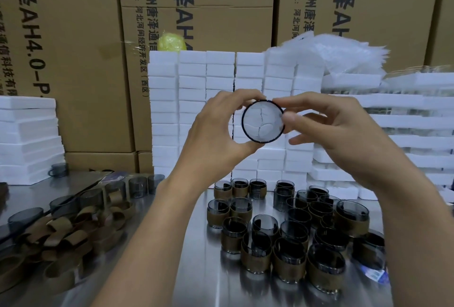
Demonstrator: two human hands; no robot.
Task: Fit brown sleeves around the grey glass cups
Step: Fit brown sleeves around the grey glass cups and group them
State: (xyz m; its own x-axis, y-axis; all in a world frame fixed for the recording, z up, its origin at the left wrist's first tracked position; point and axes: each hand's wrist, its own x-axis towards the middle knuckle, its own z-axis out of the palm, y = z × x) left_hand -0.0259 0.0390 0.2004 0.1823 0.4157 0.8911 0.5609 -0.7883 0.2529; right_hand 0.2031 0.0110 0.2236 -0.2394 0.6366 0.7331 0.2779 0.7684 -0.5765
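I hold one grey glass cup up at chest height, its open mouth facing me, so I look straight through it. My left hand wraps around its left side and back. My right hand pinches its right rim with thumb and forefinger. I cannot tell whether a sleeve is on this cup. A loose heap of brown sleeves lies at the left of the steel table. Several cups wearing brown sleeves stand grouped at the right. Bare grey cups stand behind the heap.
White foam blocks are stacked in a wall behind the cups, with more foam trays at the left and right. Large cardboard cartons rise behind everything. A pile of clear plastic bags tops the right stack.
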